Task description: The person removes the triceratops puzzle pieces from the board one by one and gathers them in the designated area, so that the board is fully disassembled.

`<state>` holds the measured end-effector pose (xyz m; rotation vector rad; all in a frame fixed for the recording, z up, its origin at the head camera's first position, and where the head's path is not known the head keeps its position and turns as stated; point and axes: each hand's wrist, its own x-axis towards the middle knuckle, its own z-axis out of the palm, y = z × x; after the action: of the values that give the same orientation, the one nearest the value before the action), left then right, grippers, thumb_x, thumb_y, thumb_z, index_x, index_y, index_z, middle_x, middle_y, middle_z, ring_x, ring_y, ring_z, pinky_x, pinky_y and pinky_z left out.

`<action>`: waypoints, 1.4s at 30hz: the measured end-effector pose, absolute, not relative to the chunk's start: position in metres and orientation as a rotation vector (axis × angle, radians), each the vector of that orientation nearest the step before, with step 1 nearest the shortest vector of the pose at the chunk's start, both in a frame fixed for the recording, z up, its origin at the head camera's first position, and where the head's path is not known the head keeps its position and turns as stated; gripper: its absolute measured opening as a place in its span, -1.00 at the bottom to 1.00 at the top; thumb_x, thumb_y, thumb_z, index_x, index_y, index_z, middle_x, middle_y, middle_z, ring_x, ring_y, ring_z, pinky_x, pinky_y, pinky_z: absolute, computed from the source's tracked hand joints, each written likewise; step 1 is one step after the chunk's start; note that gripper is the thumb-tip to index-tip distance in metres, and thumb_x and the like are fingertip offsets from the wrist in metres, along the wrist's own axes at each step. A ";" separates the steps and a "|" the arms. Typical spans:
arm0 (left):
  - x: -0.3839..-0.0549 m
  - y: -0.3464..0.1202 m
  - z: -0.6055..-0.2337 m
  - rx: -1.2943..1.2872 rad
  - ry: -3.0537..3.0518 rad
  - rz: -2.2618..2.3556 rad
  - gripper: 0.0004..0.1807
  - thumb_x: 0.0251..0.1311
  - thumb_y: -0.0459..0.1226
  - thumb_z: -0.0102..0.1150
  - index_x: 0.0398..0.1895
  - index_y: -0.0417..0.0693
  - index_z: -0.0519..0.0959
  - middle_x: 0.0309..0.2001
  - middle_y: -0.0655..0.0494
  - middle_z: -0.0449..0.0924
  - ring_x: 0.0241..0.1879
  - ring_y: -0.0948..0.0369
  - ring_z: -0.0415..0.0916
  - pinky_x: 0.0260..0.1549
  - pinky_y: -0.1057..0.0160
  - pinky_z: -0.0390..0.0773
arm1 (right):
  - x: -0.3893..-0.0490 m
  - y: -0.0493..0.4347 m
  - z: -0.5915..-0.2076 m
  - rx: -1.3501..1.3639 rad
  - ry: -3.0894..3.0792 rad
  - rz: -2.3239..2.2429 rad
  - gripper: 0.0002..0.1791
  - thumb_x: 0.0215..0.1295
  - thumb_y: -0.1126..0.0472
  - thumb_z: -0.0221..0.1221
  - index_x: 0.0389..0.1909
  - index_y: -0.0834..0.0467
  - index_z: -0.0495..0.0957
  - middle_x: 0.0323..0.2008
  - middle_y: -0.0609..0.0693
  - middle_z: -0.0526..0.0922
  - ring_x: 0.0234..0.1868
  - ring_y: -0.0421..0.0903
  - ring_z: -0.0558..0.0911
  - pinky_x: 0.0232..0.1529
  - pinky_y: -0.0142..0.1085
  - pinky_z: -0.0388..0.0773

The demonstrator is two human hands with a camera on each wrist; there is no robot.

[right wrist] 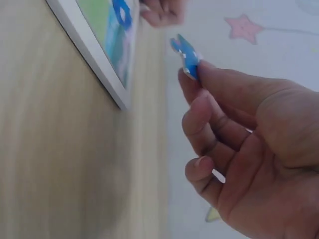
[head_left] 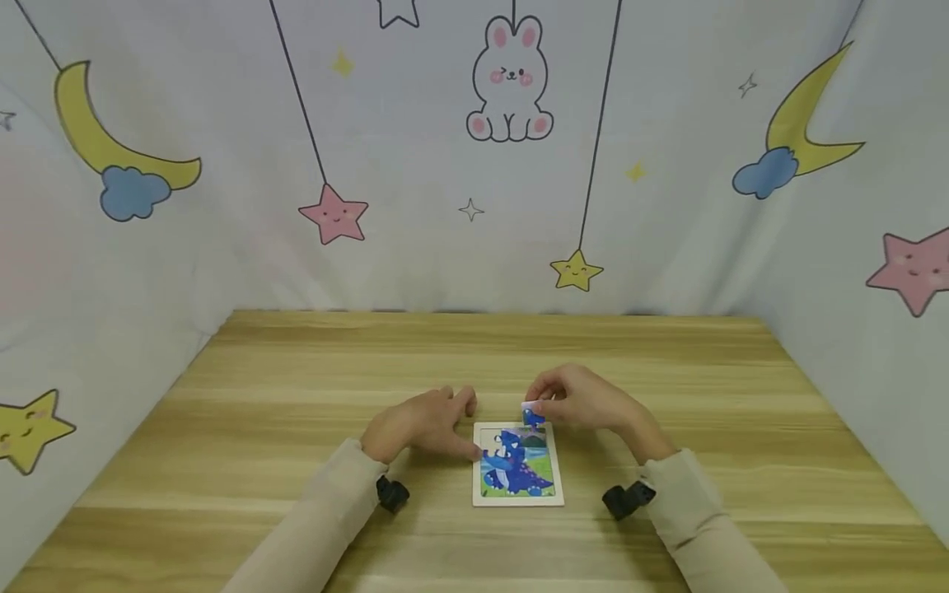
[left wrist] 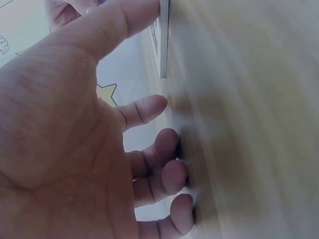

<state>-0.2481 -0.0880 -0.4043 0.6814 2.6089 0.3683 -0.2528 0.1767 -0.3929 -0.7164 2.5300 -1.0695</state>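
In the head view a jigsaw puzzle tray (head_left: 519, 501) with a white rim lies on the table, showing a blue cartoon dinosaur (head_left: 522, 475). My right hand (head_left: 589, 401) pinches a blue jigsaw piece (head_left: 531, 416) between thumb and index finger, just over the tray's upper right edge. The right wrist view shows that jigsaw piece (right wrist: 188, 57) tilted at the fingertips, the other fingers loosely bent. My left hand (head_left: 432, 424) is at the tray's left side, thumb on the rim. Its other fingers spread toward the tabletop, as the left wrist view shows.
The wooden table (head_left: 334, 354) carries the tray near its front middle. A pale curtain (head_left: 415, 148) printed with stars, moons and a rabbit hangs behind and along both sides. Small black cameras (head_left: 393, 494) are strapped to both wrists, over beige sleeves.
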 end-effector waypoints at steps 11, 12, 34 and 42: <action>-0.246 -0.099 -0.404 0.720 2.611 0.361 -0.46 0.13 0.10 0.38 0.01 0.18 0.33 -0.26 0.05 0.39 -0.29 0.09 0.39 -0.30 0.10 0.39 | -0.261 0.207 -0.391 -0.530 2.476 -1.068 -0.89 0.37 0.30 0.25 -0.34 0.25 0.67 -0.49 -0.02 0.60 -0.47 -0.11 0.43 -0.45 -0.32 0.34; -0.246 -0.099 -0.405 0.722 2.614 0.352 -0.47 0.14 0.10 0.37 0.03 0.20 0.32 -0.25 0.05 0.39 -0.28 0.08 0.39 -0.28 0.09 0.40 | -0.262 0.208 -0.392 -0.497 2.472 -1.068 -0.89 0.36 0.30 0.26 -0.36 0.25 0.67 -0.48 -0.03 0.61 -0.46 -0.11 0.44 -0.43 -0.31 0.34; -0.253 -0.098 -0.411 0.767 2.582 0.350 -0.46 0.19 0.12 0.32 0.14 0.31 0.32 -0.12 0.02 0.43 -0.21 0.09 0.42 -0.12 0.00 0.46 | -0.262 0.213 -0.401 -0.367 2.647 -0.903 -0.91 0.35 0.25 0.27 -0.35 0.18 0.66 -0.40 -0.03 0.62 -0.38 -0.12 0.50 -0.34 -0.27 0.43; -0.258 -0.093 -0.410 0.795 2.580 0.355 -0.47 0.20 0.12 0.32 0.11 0.28 0.32 -0.17 0.04 0.42 -0.23 0.10 0.40 -0.19 0.06 0.43 | -0.255 0.182 -0.401 -0.596 2.649 -0.929 -0.91 0.42 0.25 0.21 -0.26 0.13 0.67 -0.41 -0.04 0.62 -0.45 -0.13 0.50 -0.42 -0.27 0.44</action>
<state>-0.2583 -0.0932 -0.4104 0.7949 2.5798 0.3551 -0.2548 0.1823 -0.4009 -0.5963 2.6488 -0.9287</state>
